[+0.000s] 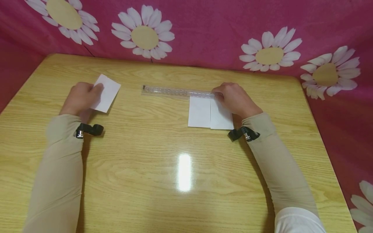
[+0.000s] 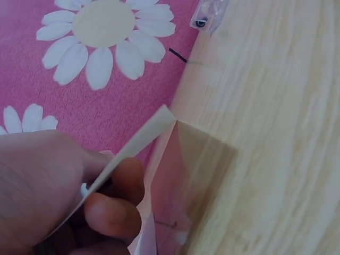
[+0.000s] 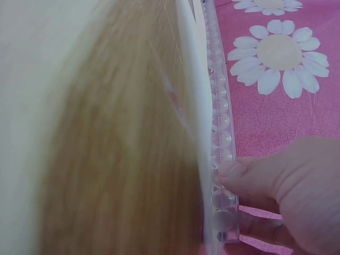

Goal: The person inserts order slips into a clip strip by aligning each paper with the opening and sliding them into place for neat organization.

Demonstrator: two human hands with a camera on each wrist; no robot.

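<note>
My left hand [image 1: 78, 99] pinches a white paper card [image 1: 108, 94] between thumb and fingers, tilted above the table on the left. Seen edge-on in the left wrist view, the card [image 2: 139, 137] bends slightly. On the right, my right hand [image 1: 235, 99] grips the right end of a long clear plastic strip [image 1: 170, 91]. Round clear bumps line the strip [image 3: 223, 122] in the right wrist view, with the thumb pressing on it. Two white paper cards [image 1: 199, 111] lie side by side just below the strip; whether they are attached to it I cannot tell.
The wood-grain table [image 1: 140, 168] carries a bright light reflection near its middle. A pink cloth with daisies [image 1: 201, 35] hangs behind the table's far edge and along its sides. Black camera straps [image 1: 92, 129] sit on both wrists.
</note>
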